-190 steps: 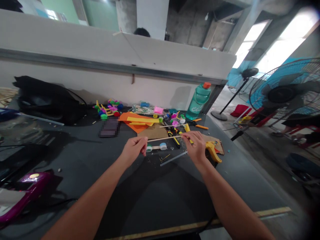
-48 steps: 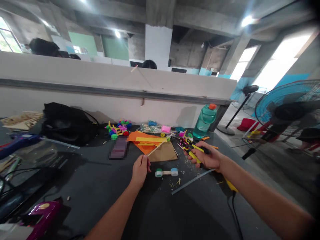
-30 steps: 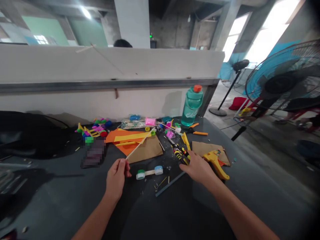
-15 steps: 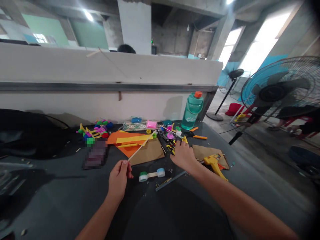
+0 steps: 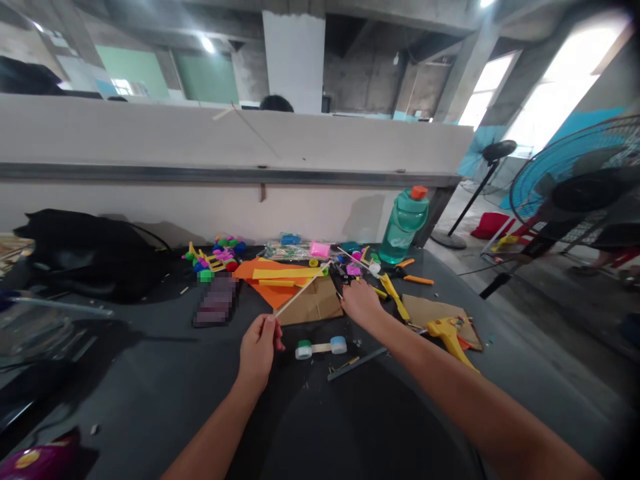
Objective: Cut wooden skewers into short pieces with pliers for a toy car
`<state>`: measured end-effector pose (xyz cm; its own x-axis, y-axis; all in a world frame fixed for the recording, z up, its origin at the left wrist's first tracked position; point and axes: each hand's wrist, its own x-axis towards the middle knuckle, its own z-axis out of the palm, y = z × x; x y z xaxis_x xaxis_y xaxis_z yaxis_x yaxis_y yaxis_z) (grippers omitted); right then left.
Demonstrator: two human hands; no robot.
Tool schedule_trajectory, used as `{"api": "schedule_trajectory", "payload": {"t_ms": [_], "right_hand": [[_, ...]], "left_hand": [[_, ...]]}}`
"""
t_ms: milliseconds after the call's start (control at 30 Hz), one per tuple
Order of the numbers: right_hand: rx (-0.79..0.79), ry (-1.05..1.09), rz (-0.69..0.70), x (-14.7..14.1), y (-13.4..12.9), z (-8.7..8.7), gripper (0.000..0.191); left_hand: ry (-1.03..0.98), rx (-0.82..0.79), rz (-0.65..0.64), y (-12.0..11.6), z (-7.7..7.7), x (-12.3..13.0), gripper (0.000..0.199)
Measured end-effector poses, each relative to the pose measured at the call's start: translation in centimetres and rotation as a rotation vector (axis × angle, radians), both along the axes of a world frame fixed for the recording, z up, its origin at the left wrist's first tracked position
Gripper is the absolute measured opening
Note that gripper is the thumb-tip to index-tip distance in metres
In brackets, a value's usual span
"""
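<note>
Free room along the front edge of the table (image 5: 150, 400). Toward the back edge, in the way: cardboard (image 5: 310, 303), small tools (image 5: 343, 273), a water bottle (image 5: 403, 230).

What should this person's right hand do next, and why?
Probably it should take hold of the black tool at its fingertips. The right hand is reaching into that cluttered spot, while the left hand is gripping a thin wooden stick, so the right looks like the free one.

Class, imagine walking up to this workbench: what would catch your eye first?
Bright orange card lies mid-bench, near the left hand holding a thin wooden stick. Behind, a green water bottle with an orange cap stands by the wall; a blue fan fills the right edge.
</note>
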<state>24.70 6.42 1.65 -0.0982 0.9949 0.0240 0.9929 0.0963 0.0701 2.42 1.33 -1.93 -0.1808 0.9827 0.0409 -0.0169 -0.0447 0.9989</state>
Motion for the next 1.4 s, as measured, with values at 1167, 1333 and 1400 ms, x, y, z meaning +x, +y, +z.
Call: {"api": "schedule_trajectory", "payload": {"t_ms": [1167,1333,1400], "right_hand": [[0.021,1.125,0.141,0.5,-4.6,1.5,0.018],[0.026,1.128,0.279,-0.5,-5.4,1.2,0.017],[0.008,1.137,0.333,-1.1,-5.7,0.9,0.016]], "left_hand": [[0.629,0.031,-0.091,0.0,-0.8,0.2,0.030],[0.723,0.127,0.027,-1.0,-0.2,-0.2,0.038],[0.786,0.201,-0.091,-1.8,0.5,-0.3,0.032]]}}
